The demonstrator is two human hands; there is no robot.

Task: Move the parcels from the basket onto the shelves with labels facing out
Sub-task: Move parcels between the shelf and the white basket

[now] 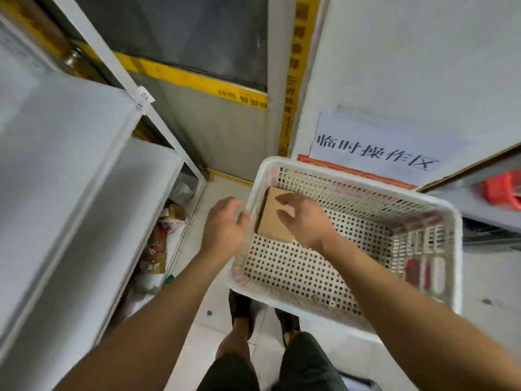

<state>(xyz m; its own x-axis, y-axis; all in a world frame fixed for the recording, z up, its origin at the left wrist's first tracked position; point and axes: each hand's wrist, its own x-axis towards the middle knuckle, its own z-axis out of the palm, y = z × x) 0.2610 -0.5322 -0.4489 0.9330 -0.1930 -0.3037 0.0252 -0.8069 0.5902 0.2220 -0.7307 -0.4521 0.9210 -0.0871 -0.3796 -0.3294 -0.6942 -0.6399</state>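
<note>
One cardboard parcel (275, 218) is left in my white perforated basket (349, 258), leaning against its left wall near the far corner. My right hand (303, 221) hovers over it, fingers spread and curled, not yet closed on it. My left hand (224, 225) is at the basket's left rim; motion blur keeps me from telling whether it grips. White shelves (70, 176) stand to my left.

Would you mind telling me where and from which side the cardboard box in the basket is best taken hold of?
Probably across its two long edges, coming from above. The cardboard box leans tilted against the basket's left wall, broad face up, so its underside is hard to reach. The right hand already hovers open over that face; the left hand is at the rim.
</note>
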